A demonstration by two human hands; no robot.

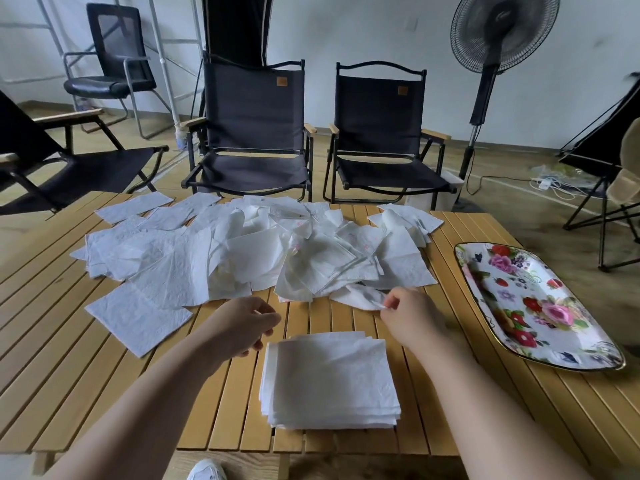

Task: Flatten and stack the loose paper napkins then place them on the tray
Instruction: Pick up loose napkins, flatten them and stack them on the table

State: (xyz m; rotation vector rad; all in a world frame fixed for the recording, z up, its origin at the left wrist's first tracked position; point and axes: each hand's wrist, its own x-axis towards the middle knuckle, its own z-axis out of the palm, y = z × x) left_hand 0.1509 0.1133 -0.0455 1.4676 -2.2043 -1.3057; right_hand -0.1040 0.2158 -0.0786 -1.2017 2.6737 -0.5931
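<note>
From my remote seat I saw the right hand pinching the near corner of a crumpled white napkin between thumb and fingertips, at the front edge of the heap. The left hand hovered beside it with its fingers loosely curled and holding nothing.

Just below both hands lay the squared stack of flattened white paper napkins, its near edge close to the front edge of the slatted light wooden table. A band of bare slats showed between the stack and the wide heap of loose white paper napkins, which spread across the far half of the table almost to its back edge.

The oblong flower-printed tray with a gold rim sat at the right end, well apart from the stack, with bare slats between it and the heap's right edge.

Two black folding chairs stood beyond the far edge, and a black pedestal fan to their right.
</note>
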